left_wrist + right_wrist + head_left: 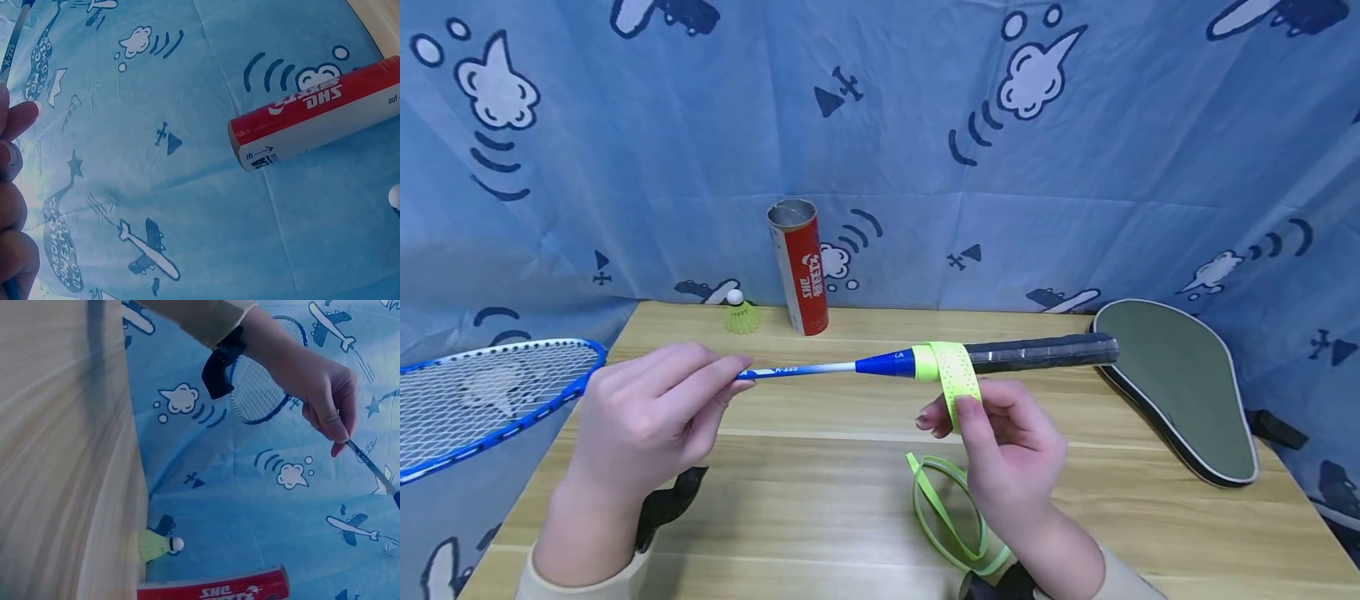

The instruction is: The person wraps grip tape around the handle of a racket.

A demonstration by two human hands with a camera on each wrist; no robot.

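Light wood-grain surface [820, 492], plank seams running left to right. Blue cloth backdrop [647, 158] with white clouds, planes and dark arcs hung behind the far edge and draped down past the left and right edges. Red and white shuttle tube [799, 267] stood upright at the far edge, left of centre, top open. Yellow-green shuttlecock [741, 314] just left of it, white cork up. Dark grey racket cover [1180, 387] with pale piping lay flat at the right edge, its near end over the side.

Badminton racket [820, 368] was held level above the middle of the surface, handle to the right, head [482, 400] past the left edge. Blue frame, white strings, thin white and blue shaft, blue cone at the handle's base. Black grip [1045, 352] on the handle, slightly shiny. Lime perforated grip tape [951, 371] made one band round the handle right beside the cone, then ran down to the right hand; the loose remainder [947, 517] coiled on the surface near the near edge, centre-right.

Left hand [647, 412] gripped the shaft, fingers [711, 375] clamped on it with thumb underneath. Right hand [1007, 450] sat below the handle, thumb and fingers pinched shut on the tape strip. Beige sleeves, dark wrist straps on both arms. Left wrist view showed only fingertips [15, 159] beside the shaft.
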